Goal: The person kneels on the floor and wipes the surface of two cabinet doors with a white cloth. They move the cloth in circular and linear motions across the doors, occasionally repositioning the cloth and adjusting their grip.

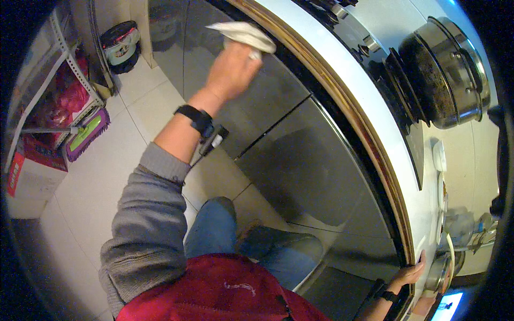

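- Your left hand is up against the glossy cabinet door, fingers closed round a bunched white cloth
- The cloth sticks out past the fingertips, pressed on the door's top edge just under the brass trim strip of the counter
- The cloth's long axis runs along the trim, so the door panel lies below and toward you from the fingers
- Your right hand rests on the counter's near edge, fingers spread flat, holding nothing, well apart from the cloth; the left is the nearer hand
- A steel pot sits on the stove, a green mop head lies on the floor at the shelf's foot
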{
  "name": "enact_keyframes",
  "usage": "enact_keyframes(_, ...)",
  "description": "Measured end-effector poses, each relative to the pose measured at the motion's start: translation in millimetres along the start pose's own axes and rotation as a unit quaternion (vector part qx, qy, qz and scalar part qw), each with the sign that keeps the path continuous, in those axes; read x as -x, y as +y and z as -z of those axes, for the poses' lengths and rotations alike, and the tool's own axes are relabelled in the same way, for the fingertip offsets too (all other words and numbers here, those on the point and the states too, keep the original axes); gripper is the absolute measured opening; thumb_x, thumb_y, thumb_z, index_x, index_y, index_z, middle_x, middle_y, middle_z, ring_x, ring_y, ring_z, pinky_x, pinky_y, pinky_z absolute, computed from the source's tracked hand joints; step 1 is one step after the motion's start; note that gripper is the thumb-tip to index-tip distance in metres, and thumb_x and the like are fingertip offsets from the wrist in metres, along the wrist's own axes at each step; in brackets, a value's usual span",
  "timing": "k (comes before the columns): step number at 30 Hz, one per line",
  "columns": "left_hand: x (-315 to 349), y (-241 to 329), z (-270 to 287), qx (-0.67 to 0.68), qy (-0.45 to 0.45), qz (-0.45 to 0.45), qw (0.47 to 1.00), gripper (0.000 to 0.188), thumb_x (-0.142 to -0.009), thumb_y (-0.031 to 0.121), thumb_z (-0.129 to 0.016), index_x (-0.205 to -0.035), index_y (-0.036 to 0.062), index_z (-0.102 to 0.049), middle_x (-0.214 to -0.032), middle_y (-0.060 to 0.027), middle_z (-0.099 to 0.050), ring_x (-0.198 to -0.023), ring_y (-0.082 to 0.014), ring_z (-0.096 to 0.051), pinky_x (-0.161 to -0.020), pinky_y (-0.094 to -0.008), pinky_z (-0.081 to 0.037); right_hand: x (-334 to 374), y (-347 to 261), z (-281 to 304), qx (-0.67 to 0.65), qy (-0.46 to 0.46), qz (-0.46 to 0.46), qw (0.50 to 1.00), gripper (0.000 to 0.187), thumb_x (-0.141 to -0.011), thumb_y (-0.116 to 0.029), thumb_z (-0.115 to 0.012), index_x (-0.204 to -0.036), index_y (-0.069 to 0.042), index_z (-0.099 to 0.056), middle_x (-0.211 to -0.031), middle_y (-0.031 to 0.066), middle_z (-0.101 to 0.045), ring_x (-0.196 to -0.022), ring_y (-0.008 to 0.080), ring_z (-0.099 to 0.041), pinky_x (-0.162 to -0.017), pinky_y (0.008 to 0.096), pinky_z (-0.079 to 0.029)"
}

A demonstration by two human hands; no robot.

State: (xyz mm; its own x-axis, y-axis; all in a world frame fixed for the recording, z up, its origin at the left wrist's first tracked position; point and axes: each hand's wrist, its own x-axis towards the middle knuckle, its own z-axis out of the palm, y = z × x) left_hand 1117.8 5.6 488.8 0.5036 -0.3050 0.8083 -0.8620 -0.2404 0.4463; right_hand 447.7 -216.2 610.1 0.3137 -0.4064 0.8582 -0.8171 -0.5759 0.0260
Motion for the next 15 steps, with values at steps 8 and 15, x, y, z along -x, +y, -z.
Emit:
enact_keyframes(8,24.8,55.5,-6.6,-0.009,-0.061,-0.161,0.985,0.049,-0.082,0.029,-0.059,-0.122,0.0038,-0.048,-0.121,-0.0208,-0.05,-0.111,-0.0389,-0.048,-0.094,-0.0436,-0.041,2.6,-0.7,1.2,-0.005,-0.025,-0.025,0.999,0.053,-0.099,-0.034,-0.027,-0.113,0.006,-0.059,-0.113,0.0208,-0.061,-0.107,0.0332,-0.057,-0.097,0.0406,-0.042)
enact_keyframes(15,9.4,24.3,7.8,-0.021,-0.139,0.014,0.99,0.05,-0.084,0.029,-0.057,-0.125,0.0029,-0.045,-0.125,-0.0226,-0.045,-0.115,-0.0396,-0.044,-0.098,-0.0436,-0.038,1.3,-8.3,2.0,-0.022,-0.018,0.005,1.0,0.053,-0.1,-0.033,-0.027,-0.112,0.007,-0.059,-0.111,0.0203,-0.062,-0.105,0.0323,-0.058,-0.096,0.0405,-0.044)
